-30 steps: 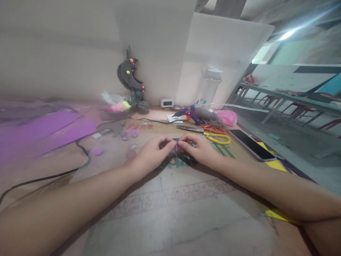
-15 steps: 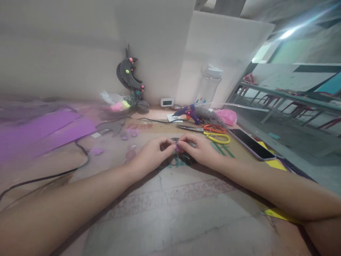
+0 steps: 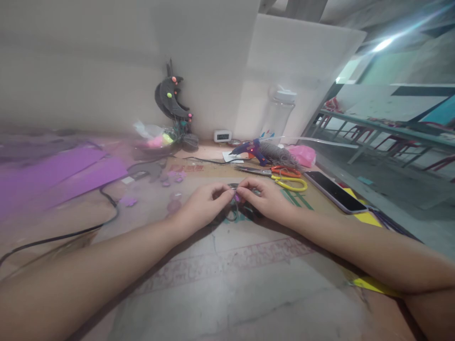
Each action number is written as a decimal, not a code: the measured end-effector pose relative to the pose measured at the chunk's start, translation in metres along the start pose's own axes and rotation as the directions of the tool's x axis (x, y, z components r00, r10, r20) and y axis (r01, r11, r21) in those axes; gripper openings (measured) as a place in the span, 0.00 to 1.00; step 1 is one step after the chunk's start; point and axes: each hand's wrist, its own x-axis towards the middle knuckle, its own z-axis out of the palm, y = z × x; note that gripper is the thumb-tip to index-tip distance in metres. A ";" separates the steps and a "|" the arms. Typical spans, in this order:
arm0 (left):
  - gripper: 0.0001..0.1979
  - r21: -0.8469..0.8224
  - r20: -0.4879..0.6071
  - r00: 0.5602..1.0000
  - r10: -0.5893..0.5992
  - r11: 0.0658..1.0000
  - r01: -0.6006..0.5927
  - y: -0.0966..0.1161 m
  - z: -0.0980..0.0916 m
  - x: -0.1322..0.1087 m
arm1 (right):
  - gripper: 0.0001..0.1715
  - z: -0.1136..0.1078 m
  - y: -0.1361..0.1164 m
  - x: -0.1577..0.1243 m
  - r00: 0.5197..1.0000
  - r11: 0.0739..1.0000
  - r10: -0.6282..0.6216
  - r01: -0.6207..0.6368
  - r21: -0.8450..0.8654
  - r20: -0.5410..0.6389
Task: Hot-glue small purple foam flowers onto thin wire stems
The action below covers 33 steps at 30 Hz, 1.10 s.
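Observation:
My left hand (image 3: 202,206) and my right hand (image 3: 265,199) meet at the middle of the table, fingertips pinched together on a small purple piece (image 3: 236,197). Both hands rest over a dark round craft item (image 3: 234,214) that is mostly hidden under them. Each hand's fingers are curled and closed on the purple piece.
Behind the hands lie yellow and orange scissors (image 3: 284,177), a blue glue gun (image 3: 249,149) with a black cord (image 3: 106,208), and a phone (image 3: 332,192). Purple foam sheets (image 3: 57,173) lie at the left. A dark crescent ornament (image 3: 170,99), small clock (image 3: 222,136) and clear bottle (image 3: 280,116) stand by the wall.
Both hands stay pinched on the purple piece; only slight finger shifts show. Nothing else has moved.

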 end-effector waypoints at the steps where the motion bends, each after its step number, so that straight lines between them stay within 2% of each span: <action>1: 0.15 0.007 0.001 1.000 -0.009 1.000 0.009 -0.001 0.000 0.000 | 0.12 0.000 0.000 0.000 1.000 1.000 0.001 -0.001 -0.003 0.002; 5: 0.15 0.054 0.004 0.999 -0.035 0.998 0.034 -0.003 0.001 0.000 | 0.12 0.000 0.001 -0.001 1.000 1.000 -0.006 0.006 -0.017 0.010; 8: 0.14 0.058 0.000 0.999 -0.037 0.998 0.037 0.000 0.000 -0.001 | 0.12 0.001 0.002 0.000 1.000 0.999 0.004 -0.004 0.034 0.010; 10: 0.14 0.035 -0.016 0.999 -0.033 0.999 0.033 0.003 0.000 -0.002 | 0.09 0.002 0.002 0.000 0.999 0.987 0.038 -0.036 0.157 -0.011; 12: 0.13 0.009 -0.046 0.999 -0.002 1.000 0.002 0.006 -0.001 -0.003 | 0.12 0.003 0.002 0.000 0.995 0.938 0.096 -0.093 0.333 0.007; 16: 0.12 0.029 -0.149 0.986 0.075 0.997 -0.071 0.007 -0.003 -0.003 | 0.29 0.004 -0.001 0.000 0.964 0.777 0.154 -0.253 0.577 0.216; 18: 0.13 0.041 -0.170 0.982 0.078 0.997 -0.072 0.005 -0.003 -0.001 | 0.35 0.004 -0.001 0.000 0.941 0.724 0.146 -0.311 0.615 0.304; 20: 0.13 0.041 -0.179 0.982 0.067 0.997 -0.061 0.003 -0.003 0.000 | 0.37 0.004 -0.002 0.000 0.926 0.714 0.151 -0.344 0.609 0.347; 25: 0.12 0.018 -0.210 0.977 0.035 0.999 -0.032 0.000 -0.002 0.001 | 0.29 0.003 -0.004 0.001 0.946 0.781 0.191 -0.309 0.543 0.263; 33: 0.13 -0.005 -0.202 0.979 -0.036 0.999 0.036 0.001 -0.002 0.001 | 0.19 0.003 0.003 0.000 0.986 0.862 0.151 -0.167 0.478 0.072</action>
